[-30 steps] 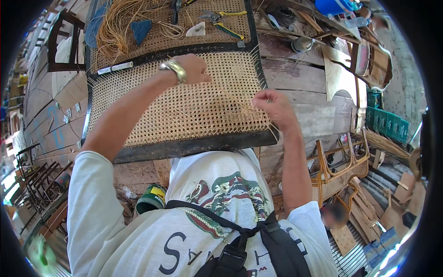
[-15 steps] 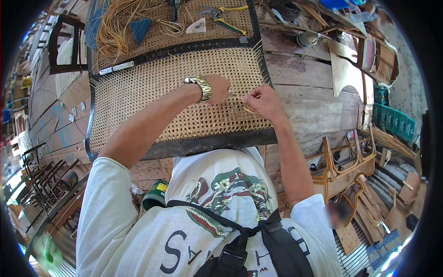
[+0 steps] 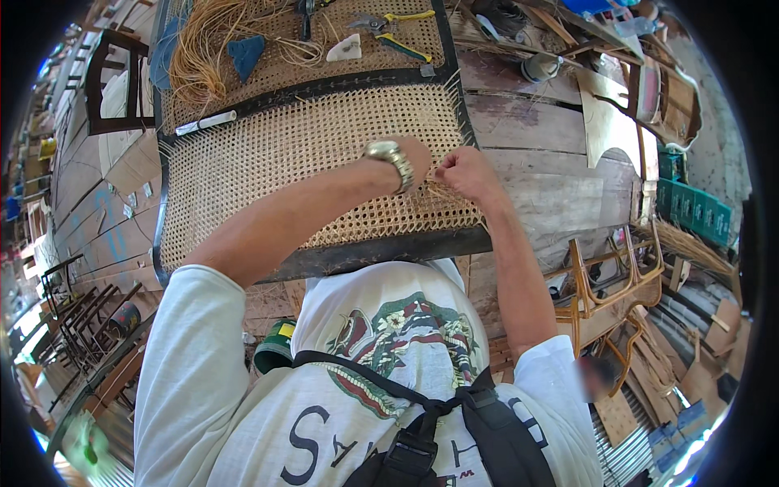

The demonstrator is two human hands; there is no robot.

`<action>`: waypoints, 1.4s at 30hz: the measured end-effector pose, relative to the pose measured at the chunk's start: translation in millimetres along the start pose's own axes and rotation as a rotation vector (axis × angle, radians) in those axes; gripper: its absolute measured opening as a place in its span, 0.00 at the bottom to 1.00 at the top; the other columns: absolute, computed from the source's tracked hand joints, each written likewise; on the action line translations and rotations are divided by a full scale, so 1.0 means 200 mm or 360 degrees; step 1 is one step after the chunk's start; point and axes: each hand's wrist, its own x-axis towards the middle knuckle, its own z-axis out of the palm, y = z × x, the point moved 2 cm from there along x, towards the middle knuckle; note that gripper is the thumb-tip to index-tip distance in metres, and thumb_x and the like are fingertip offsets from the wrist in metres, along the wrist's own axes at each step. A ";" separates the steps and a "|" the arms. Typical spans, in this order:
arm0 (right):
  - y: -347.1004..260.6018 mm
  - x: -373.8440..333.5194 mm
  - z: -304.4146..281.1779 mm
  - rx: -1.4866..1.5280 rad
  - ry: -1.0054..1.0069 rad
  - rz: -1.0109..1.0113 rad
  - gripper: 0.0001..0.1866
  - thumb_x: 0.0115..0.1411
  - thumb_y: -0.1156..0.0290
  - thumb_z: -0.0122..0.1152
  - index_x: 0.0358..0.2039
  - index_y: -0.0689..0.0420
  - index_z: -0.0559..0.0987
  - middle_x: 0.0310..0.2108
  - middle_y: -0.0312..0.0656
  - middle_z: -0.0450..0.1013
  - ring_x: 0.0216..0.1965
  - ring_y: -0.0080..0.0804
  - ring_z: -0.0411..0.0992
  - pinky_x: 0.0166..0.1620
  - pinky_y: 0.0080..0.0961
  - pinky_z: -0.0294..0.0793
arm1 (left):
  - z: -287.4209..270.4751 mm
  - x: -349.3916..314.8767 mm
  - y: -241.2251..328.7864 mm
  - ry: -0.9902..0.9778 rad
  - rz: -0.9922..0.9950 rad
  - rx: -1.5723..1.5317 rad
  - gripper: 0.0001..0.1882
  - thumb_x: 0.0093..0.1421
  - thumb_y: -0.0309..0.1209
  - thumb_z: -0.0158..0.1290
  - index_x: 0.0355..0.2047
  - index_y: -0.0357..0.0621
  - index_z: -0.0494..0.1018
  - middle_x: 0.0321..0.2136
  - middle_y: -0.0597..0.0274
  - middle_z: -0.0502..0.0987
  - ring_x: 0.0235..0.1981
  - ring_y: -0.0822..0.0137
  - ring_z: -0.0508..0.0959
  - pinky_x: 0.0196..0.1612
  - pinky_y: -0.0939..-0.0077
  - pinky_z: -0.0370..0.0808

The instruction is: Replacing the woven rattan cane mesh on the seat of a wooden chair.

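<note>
A woven cane panel (image 3: 268, 183) in a dark frame (image 3: 373, 248) lies in front of me, with loose strand ends along its right edge. My left hand (image 3: 415, 157), wearing a metal watch (image 3: 392, 165), is curled low over the right part of the weave. Its fingertips are turned away, so what it grips is hidden. Just right of it, my right hand (image 3: 468, 175) is closed in a pinch on a thin cane strand (image 3: 439, 190), close to the panel's right edge. The two hands are nearly touching.
Beyond the crossbar, the upper panel carries a bundle of loose cane strands (image 3: 195, 57), a blue cloth scrap (image 3: 246, 55), a whitish piece (image 3: 345, 48) and yellow-handled pruners (image 3: 393, 34). A white tube (image 3: 206, 122) lies at left. Wooden chair frames (image 3: 604, 280) stand at right.
My left hand has moved right, toward the right hand, and its wrist has turned. The thin pointed grey thing seen at its fingertips earlier is now hidden. The right hand stays almost in place.
</note>
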 end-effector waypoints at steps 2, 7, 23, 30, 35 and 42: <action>0.00 0.02 0.01 0.0025 -0.0090 0.0007 0.12 0.47 0.64 0.67 0.23 0.62 0.82 0.22 0.52 0.77 0.25 0.41 0.77 0.34 0.33 0.76 | 0.14 0.02 -0.06 0.0174 0.0031 -0.0055 0.11 0.58 0.33 0.54 0.31 0.39 0.82 0.30 0.42 0.82 0.35 0.48 0.84 0.37 0.58 0.80; -0.11 -0.03 0.07 -0.0265 0.0055 -0.0287 0.10 0.45 0.67 0.65 0.22 0.62 0.83 0.21 0.54 0.76 0.24 0.47 0.77 0.32 0.35 0.76 | 0.19 0.02 -0.17 0.0148 -0.0163 -0.0816 0.22 0.64 0.46 0.52 0.22 0.41 0.79 0.21 0.51 0.81 0.26 0.58 0.84 0.32 0.64 0.80; -0.19 -0.07 0.07 0.1279 -0.0004 -0.0225 0.13 0.65 0.62 0.64 0.39 0.60 0.81 0.34 0.31 0.76 0.34 0.18 0.72 0.37 0.20 0.72 | -0.19 -0.15 -0.52 0.0470 0.0233 -0.0587 0.28 0.57 0.57 0.58 0.20 0.42 0.73 0.13 0.63 0.73 0.16 0.69 0.76 0.20 0.73 0.70; -0.03 0.00 0.11 0.0813 0.0051 -0.0277 0.13 0.59 0.63 0.68 0.31 0.62 0.82 0.23 0.35 0.77 0.27 0.19 0.72 0.33 0.22 0.72 | -0.05 -0.06 -0.50 0.0160 -0.0054 -0.0830 0.25 0.62 0.54 0.54 0.25 0.43 0.74 0.16 0.62 0.77 0.16 0.71 0.77 0.20 0.75 0.71; -0.07 0.02 0.07 0.0230 0.0041 -0.0119 0.10 0.52 0.69 0.69 0.20 0.62 0.81 0.16 0.31 0.71 0.19 0.17 0.66 0.24 0.21 0.64 | 0.08 -0.01 -0.38 -0.0163 0.0037 -0.0826 0.19 0.65 0.44 0.50 0.28 0.41 0.78 0.17 0.59 0.79 0.18 0.66 0.79 0.25 0.68 0.75; -0.01 0.12 0.04 0.0246 -0.0125 0.0010 0.09 0.47 0.69 0.68 0.18 0.61 0.80 0.16 0.36 0.73 0.19 0.21 0.68 0.25 0.24 0.66 | 0.00 0.08 -0.20 -0.0151 -0.0001 0.0023 0.13 0.55 0.38 0.57 0.32 0.42 0.83 0.27 0.50 0.83 0.30 0.55 0.84 0.33 0.60 0.79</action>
